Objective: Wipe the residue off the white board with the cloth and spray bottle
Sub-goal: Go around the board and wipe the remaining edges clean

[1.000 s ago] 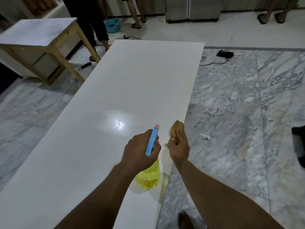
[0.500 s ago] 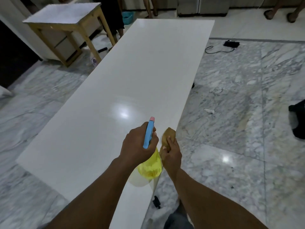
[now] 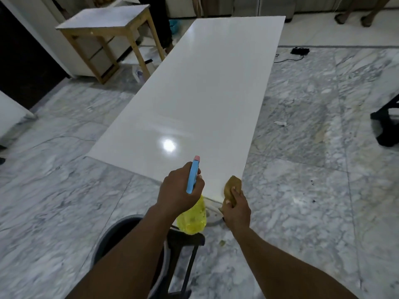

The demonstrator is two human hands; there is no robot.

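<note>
A long white board runs away from me across the marble floor, glossy, with a light glare near its close end. My left hand grips the spray bottle, whose yellow body hangs below the fist and whose blue trigger head with a pink tip points at the board. My right hand holds a crumpled brownish-yellow cloth at the board's near right corner. Both hands hover over the board's near edge. I cannot make out residue on the surface.
A wooden table stands at the back left. A dark round stool and black frame sit under my arms. A black cable and adapter lie at the far right, a dark object at the right edge. People's legs stand at the far end.
The view has drawn back toward the board's near end, so its near edge now lies just beyond my hands. Both hands keep the same hold on bottle and cloth.
</note>
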